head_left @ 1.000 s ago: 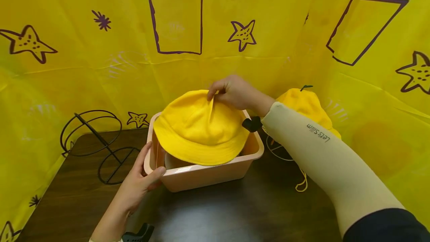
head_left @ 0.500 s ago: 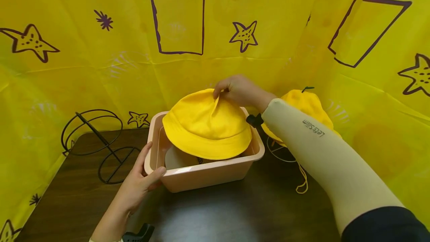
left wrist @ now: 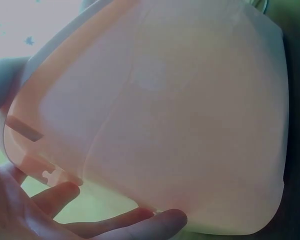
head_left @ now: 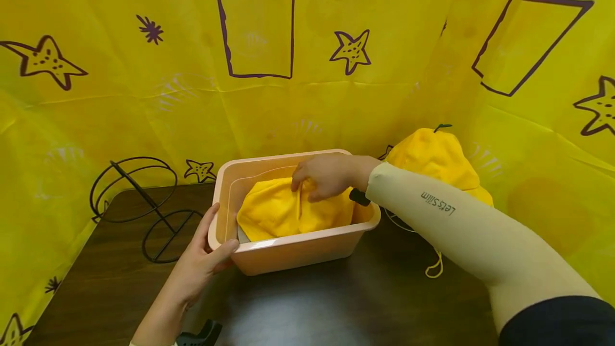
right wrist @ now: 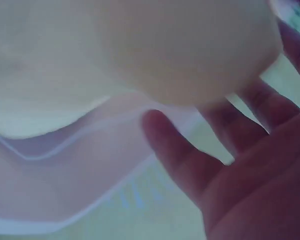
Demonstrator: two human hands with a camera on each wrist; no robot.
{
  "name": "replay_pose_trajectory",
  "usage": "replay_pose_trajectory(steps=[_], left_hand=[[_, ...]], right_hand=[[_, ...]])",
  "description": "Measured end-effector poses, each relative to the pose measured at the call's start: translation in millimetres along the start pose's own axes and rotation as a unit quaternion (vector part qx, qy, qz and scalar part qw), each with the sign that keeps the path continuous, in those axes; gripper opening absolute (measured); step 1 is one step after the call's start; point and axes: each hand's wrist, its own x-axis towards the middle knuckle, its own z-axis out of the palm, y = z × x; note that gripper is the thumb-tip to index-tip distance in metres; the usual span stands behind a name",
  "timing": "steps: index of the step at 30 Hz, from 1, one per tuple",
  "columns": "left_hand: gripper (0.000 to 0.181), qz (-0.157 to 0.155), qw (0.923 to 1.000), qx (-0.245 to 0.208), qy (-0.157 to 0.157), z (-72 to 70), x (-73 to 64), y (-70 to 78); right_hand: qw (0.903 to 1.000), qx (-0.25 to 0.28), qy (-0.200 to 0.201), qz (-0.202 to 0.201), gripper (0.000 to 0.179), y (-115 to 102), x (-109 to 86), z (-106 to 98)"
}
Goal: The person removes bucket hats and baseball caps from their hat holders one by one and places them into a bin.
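A yellow brimmed hat (head_left: pixel 269 210) lies crown up inside a pale pink plastic bin (head_left: pixel 298 255). My right hand (head_left: pixel 326 175) is over the hat's crown with its fingertips at the cloth, beside a raised crease. In the right wrist view the thumb (right wrist: pixel 172 150) stands apart from the pale, blurred hat (right wrist: pixel 190 55), while the other fingers reach its edge. My left hand (head_left: pixel 197 255) grips the bin's near left corner, thumb on the rim. The left wrist view shows its fingers against the outside of the bin (left wrist: pixel 190 125).
A black wire stand (head_left: pixel 158 212) is on the dark wooden table (head_left: pixel 312 308) at the left. Another yellow hat (head_left: pixel 432 154) with a green stem-like tip sits on a wire stand at the right, its cord hanging. A yellow patterned sheet (head_left: pixel 259 116) closes the back and sides.
The yellow hat has gone from above the bin's rim down into it, first shifting slightly right. My right hand has lowered with it and its fingers have loosened. My left hand stays on the bin.
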Motion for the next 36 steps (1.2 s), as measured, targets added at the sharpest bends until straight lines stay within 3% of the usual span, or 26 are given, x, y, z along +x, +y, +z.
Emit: replay_pose_trajectory(steps=[3, 6, 9, 13, 16, 19, 24, 30, 36], left_hand=[[0.084, -0.007, 0.9999, 0.007, 0.005, 0.5, 1.0, -1.6], [0.085, -0.012, 0.9998, 0.011, 0.008, 0.8, 1.9, -3.0], [0.085, -0.013, 0.9999, 0.004, 0.006, 1.1, 3.1, -4.8], [0.087, -0.016, 0.9998, -0.008, 0.003, 2.2, 4.0, -7.3], [0.087, -0.017, 0.9998, -0.012, 0.006, 3.3, 3.3, -8.9], [0.087, -0.017, 0.9997, -0.012, 0.008, 4.0, 2.3, -10.1], [0.088, -0.022, 0.9996, -0.010, 0.011, 4.6, 2.7, -9.2], [0.089, -0.021, 0.9996, -0.009, 0.016, 3.1, 4.6, -5.0], [0.088, -0.021, 0.9996, 0.001, 0.020, -0.2, 5.1, -3.2]], right_hand=[[0.9961, -0.021, -0.079, 0.033, 0.079, -7.7, -0.6, 19.0], [0.9910, -0.043, -0.116, 0.052, 0.093, -10.0, 1.2, 35.6], [0.9899, -0.050, -0.123, 0.051, 0.093, -7.4, 6.4, 46.5], [0.9882, -0.075, -0.134, 0.000, 0.090, -0.7, 17.8, 61.3], [0.9850, -0.114, -0.119, -0.052, 0.087, 3.1, 28.4, 76.4], [0.9822, -0.138, -0.105, -0.073, 0.091, 3.6, 39.0, 86.6], [0.9807, -0.117, -0.145, -0.060, 0.103, 7.0, 56.4, 93.5], [0.9778, -0.084, -0.190, -0.027, 0.096, 14.4, 76.6, 106.3], [0.9753, -0.085, -0.204, -0.012, 0.096, 20.0, 89.1, 114.9]])
